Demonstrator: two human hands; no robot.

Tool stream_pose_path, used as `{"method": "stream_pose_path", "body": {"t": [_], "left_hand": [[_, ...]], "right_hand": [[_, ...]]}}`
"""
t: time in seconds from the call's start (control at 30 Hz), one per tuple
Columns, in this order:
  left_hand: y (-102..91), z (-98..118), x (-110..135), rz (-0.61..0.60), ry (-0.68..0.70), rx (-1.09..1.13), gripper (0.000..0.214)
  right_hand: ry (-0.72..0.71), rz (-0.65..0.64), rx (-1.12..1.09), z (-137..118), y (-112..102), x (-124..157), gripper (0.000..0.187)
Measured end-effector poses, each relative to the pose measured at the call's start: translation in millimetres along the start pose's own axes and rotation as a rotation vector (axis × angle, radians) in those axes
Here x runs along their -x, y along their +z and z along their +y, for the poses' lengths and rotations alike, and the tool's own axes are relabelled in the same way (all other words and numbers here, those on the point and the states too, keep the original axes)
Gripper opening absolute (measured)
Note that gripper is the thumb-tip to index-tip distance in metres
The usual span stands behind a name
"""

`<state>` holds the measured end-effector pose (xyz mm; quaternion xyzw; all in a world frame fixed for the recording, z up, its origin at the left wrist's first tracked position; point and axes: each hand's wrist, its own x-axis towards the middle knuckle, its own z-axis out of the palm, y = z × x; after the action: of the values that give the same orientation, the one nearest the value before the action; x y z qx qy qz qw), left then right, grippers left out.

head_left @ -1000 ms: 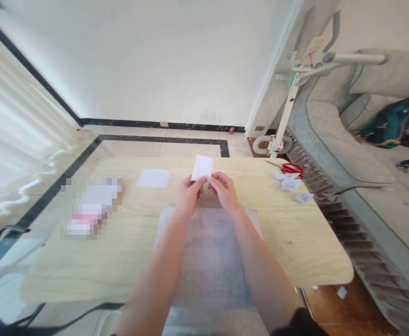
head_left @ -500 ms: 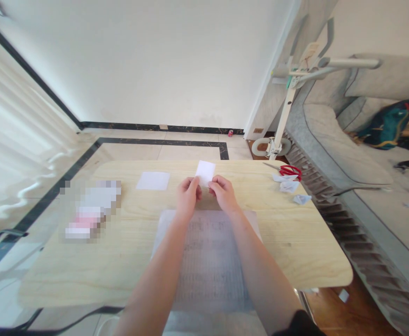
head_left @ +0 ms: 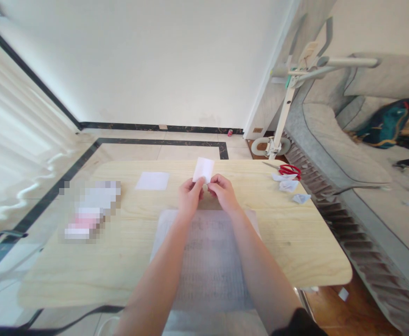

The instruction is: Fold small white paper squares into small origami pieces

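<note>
Both my hands are raised over the middle of the wooden table (head_left: 295,242), pinching the lower edge of a small white paper piece (head_left: 203,169) that stands up between them. My left hand (head_left: 189,196) grips its lower left corner with thumb and fingers closed. My right hand (head_left: 222,191) pinches the lower right corner. Under my forearms lies a translucent cutting mat (head_left: 207,261) with faint grid lines.
A white paper square (head_left: 153,180) lies flat at the back left. Red-handled scissors (head_left: 288,170) and crumpled paper scraps (head_left: 290,185) sit at the back right. A blurred patch (head_left: 90,210) covers something on the left. A grey sofa (head_left: 347,154) stands right of the table.
The paper piece has tilted slightly left and my fingers have shifted a little along its lower edge. Both hands stay in the same place.
</note>
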<state>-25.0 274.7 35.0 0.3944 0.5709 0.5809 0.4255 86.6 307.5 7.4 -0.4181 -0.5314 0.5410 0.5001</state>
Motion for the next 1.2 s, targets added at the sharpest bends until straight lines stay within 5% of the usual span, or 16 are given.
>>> {"method": "stream_pose_path", "body": {"t": [0.63,1.2], "left_hand": [[-1.1,-10.6,-7.4,0.028,-0.071,0.160,0.031],[-0.2,-4.1,-4.4,0.029,-0.045,0.081,0.029]], "right_hand": [[-0.039,-0.032,0.059,3.0,1.0,-1.4,0.004],[-0.004,-0.023,0.048,2.4,0.7,-1.0,0.004]]}}
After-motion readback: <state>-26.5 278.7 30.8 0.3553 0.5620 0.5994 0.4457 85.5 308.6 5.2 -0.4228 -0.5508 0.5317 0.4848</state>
